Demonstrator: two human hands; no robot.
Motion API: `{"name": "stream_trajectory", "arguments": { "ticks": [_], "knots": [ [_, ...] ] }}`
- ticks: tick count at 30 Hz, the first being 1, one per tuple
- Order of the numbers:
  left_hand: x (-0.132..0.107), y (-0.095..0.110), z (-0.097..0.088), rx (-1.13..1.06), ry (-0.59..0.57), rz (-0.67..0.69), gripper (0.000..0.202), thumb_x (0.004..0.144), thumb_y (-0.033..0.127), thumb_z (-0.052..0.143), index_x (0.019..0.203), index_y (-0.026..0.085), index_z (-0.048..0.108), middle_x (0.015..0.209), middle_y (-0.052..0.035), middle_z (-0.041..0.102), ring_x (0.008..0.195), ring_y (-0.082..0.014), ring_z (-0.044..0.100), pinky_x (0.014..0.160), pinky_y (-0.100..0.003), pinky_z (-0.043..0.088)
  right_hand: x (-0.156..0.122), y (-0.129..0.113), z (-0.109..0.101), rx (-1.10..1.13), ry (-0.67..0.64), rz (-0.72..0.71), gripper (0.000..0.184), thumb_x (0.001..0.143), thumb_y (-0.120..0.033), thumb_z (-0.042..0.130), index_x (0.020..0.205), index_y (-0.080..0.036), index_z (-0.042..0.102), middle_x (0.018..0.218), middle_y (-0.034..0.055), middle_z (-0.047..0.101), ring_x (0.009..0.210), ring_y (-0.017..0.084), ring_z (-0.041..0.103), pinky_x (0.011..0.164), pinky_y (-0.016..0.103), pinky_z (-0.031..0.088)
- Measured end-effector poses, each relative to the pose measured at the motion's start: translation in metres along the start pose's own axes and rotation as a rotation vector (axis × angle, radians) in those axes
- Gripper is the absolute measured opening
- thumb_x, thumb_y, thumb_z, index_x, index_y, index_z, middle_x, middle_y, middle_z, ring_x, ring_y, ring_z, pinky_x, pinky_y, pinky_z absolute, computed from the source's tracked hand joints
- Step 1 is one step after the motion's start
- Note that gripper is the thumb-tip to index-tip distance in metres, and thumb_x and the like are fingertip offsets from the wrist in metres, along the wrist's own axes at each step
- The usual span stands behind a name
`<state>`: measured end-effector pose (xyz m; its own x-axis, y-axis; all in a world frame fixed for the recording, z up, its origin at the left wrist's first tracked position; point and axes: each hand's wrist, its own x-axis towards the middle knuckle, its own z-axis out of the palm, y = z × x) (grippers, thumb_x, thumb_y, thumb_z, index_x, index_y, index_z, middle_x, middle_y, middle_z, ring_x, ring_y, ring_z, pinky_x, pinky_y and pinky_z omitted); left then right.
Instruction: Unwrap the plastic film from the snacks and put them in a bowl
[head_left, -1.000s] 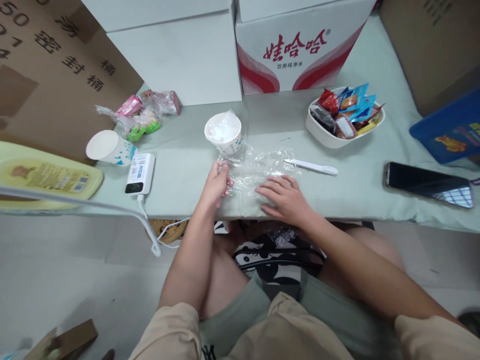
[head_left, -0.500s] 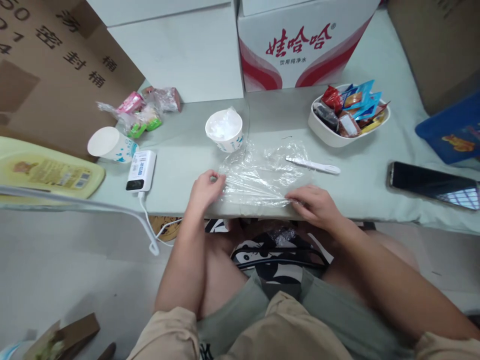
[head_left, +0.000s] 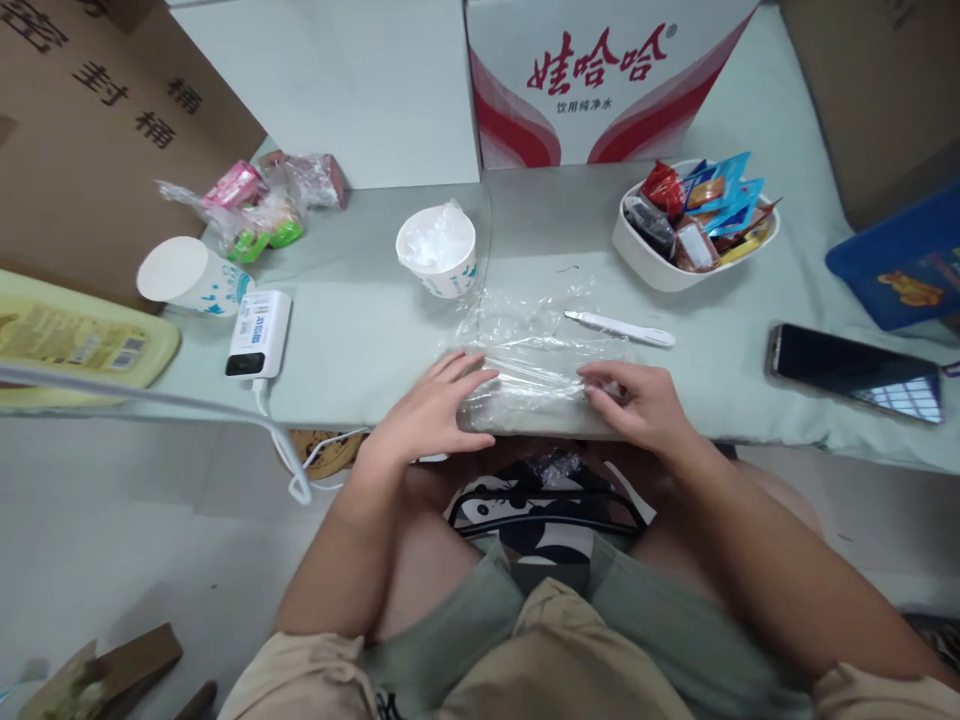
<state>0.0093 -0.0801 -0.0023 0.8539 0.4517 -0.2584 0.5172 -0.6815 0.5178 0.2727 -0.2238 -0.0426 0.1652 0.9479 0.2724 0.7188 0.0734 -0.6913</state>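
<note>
A sheet of clear plastic wrap (head_left: 534, 352) lies crumpled and stretched along the front edge of the pale green table (head_left: 360, 320). My left hand (head_left: 435, 405) rests flat on its left end, fingers stretched out. My right hand (head_left: 637, 402) presses on its right end with the fingers curled down over the film. Just beyond the wrap lie a white plastic tool (head_left: 621, 328) and a white paper cup (head_left: 437, 250) with plastic stuffed inside.
A white bowl of wrapped snacks (head_left: 694, 228) sits back right, a phone (head_left: 853, 372) and blue box (head_left: 900, 265) at the right. At the left are a power bank (head_left: 259, 334) with cable, a tipped paper cup (head_left: 187, 277), bagged sweets (head_left: 259, 205). Cartons (head_left: 600, 75) line the back.
Both hands slid toward the table's front edge and apart along the wrap. The left hand went from pinching the film to lying flat on it. The film is pulled flatter and nearer.
</note>
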Motion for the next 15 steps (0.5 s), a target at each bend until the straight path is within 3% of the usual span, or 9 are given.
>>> {"name": "stream_trajectory", "arguments": {
  "ticks": [3, 6, 8, 12, 15],
  "knots": [
    [-0.002, -0.001, 0.000, 0.063, -0.003, -0.057, 0.077, 0.073, 0.046, 0.079, 0.143, 0.023, 0.056, 0.167, -0.0136, 0.031, 0.154, -0.0413, 0.024, 0.122, -0.058, 0.032, 0.001, -0.001, 0.000, -0.148, -0.057, -0.142, 0.016, 0.086, -0.038, 0.064, 0.088, -0.023, 0.072, 0.121, 0.0098, 0.074, 0.112, 0.030, 0.068, 0.090, 0.043, 0.056],
    [-0.005, 0.002, 0.000, 0.120, 0.041, -0.102, 0.064, 0.075, 0.045, 0.077, 0.133, 0.025, 0.062, 0.168, -0.0117, 0.027, 0.149, -0.0429, 0.027, 0.118, -0.059, 0.037, 0.004, -0.002, 0.004, -0.322, -0.156, -0.183, 0.022, 0.085, -0.043, 0.068, 0.080, -0.021, 0.066, 0.159, 0.0124, 0.047, 0.143, 0.040, 0.046, 0.091, 0.049, 0.056],
    [-0.005, 0.005, 0.000, 0.146, 0.024, -0.147, 0.060, 0.074, 0.045, 0.076, 0.129, 0.025, 0.064, 0.168, -0.0120, 0.025, 0.146, -0.0445, 0.029, 0.116, -0.060, 0.038, 0.007, -0.004, 0.007, -0.420, -0.237, -0.143, 0.028, 0.084, -0.048, 0.069, 0.082, -0.020, 0.065, 0.165, 0.0162, 0.037, 0.147, 0.044, 0.040, 0.081, 0.048, 0.059],
    [-0.006, 0.013, 0.003, 0.173, -0.038, -0.223, 0.061, 0.073, 0.046, 0.077, 0.129, 0.026, 0.061, 0.166, -0.0138, 0.027, 0.140, -0.0471, 0.033, 0.110, -0.061, 0.042, 0.012, -0.008, 0.012, -0.550, -0.312, -0.029, 0.035, 0.082, -0.053, 0.071, 0.088, -0.019, 0.065, 0.159, 0.0258, 0.041, 0.145, 0.048, 0.041, 0.072, 0.049, 0.061],
    [-0.009, 0.015, 0.005, 0.188, -0.040, -0.232, 0.061, 0.073, 0.042, 0.076, 0.130, 0.027, 0.060, 0.165, -0.0150, 0.029, 0.137, -0.0473, 0.036, 0.109, -0.062, 0.042, 0.011, -0.005, 0.012, -0.508, -0.290, 0.004, 0.032, 0.083, -0.051, 0.072, 0.088, -0.020, 0.066, 0.157, 0.0217, 0.046, 0.145, 0.046, 0.042, 0.075, 0.050, 0.061]
  ]
}}
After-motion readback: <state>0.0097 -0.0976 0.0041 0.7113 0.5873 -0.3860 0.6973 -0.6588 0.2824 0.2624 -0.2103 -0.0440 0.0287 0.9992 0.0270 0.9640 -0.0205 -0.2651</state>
